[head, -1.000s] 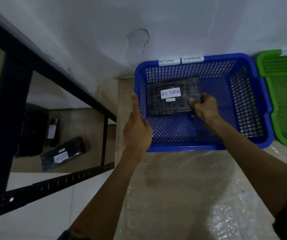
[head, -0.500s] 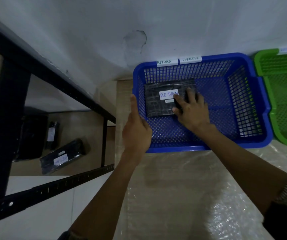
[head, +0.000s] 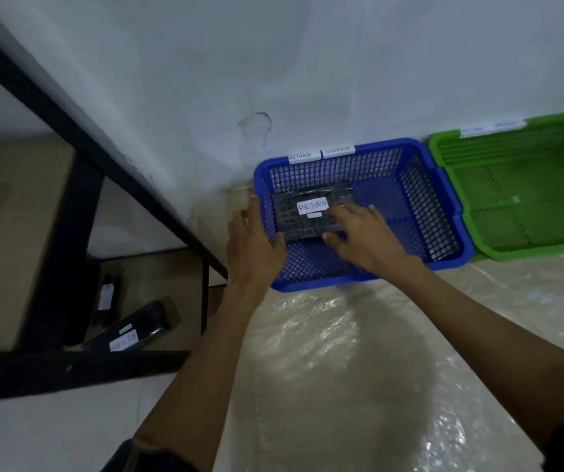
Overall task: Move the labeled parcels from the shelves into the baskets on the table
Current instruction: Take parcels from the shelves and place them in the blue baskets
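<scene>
1. Far to the left of the left hand, down on a lower level of the black shelf frame (head: 80, 212), two dark parcels (head: 137, 330) with white labels lie.
2. The left hand (head: 251, 248) grips the left rim of the blue basket (head: 444, 212), its thumb hooked inside.
3. Between the hands, the black parcel labeled RETURN (head: 308, 212) lies flat in the basket.
4. The right hand (head: 367, 238) rests spread on the parcel's right end, fingers flat.
5. To the right of the right hand, a green basket (head: 519, 247) touches the blue one.
</scene>
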